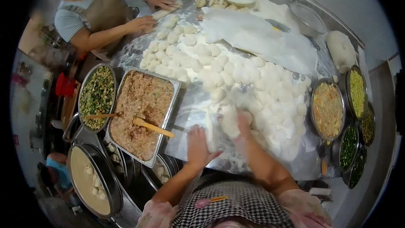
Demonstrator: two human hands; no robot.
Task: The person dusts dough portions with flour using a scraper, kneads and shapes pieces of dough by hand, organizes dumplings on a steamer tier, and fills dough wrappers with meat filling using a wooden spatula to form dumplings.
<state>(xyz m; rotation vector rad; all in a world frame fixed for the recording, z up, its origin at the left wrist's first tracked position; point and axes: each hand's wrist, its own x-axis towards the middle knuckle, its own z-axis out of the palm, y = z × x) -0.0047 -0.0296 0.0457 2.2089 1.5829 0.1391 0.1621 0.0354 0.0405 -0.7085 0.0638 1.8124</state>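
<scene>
my left fingers (196, 133) are resting on the tabletop (185, 113), thumb spread wide; my right fingers (243, 118) are touching dough (229, 122), blurred, can't tell if pinching.

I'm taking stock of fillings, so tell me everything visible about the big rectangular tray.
The tray looks like shiny metal, straight-sided with a narrow rim. Pinkish, minced-looking filling nearly covers its inside. It sits angled beside the bowl of chopped greens. A yellowish paddle rests in the filling, its handle over the right rim.
</scene>
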